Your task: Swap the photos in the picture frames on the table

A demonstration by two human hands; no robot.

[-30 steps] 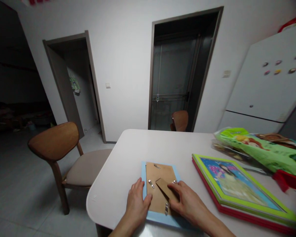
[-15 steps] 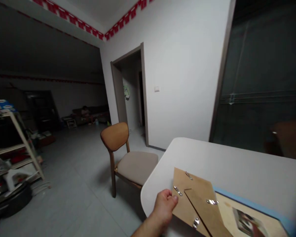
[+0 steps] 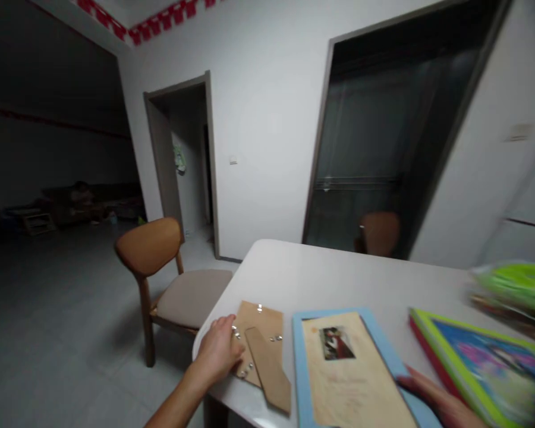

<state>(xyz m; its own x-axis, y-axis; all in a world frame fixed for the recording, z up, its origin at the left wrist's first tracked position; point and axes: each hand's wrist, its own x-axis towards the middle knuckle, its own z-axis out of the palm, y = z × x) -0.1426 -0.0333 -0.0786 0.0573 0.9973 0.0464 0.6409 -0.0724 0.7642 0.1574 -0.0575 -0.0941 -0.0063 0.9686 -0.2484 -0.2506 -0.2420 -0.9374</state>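
My left hand (image 3: 217, 351) rests on the left edge of a brown cardboard frame backing (image 3: 258, 345) with metal clips and a fold-out stand, lying flat near the corner of the white table (image 3: 339, 276). Its fingers curl over the board's edge. To the right lies the light blue picture frame (image 3: 352, 368), face down and uncovered, showing a beige insert with a small photo (image 3: 336, 343). My right hand (image 3: 441, 401) touches the frame's lower right edge; only part of it shows and its fingers are blurred.
A stack of green and red framed pictures (image 3: 490, 362) lies at the right, with a green plastic bag (image 3: 517, 288) behind it. A wooden chair (image 3: 169, 279) stands left of the table. Another chair (image 3: 378, 232) sits at the far side. Doorways open behind.
The cardboard backing has come off the blue frame and now lies flat on the table to its left, under my left hand. The view has swung left, then back right.
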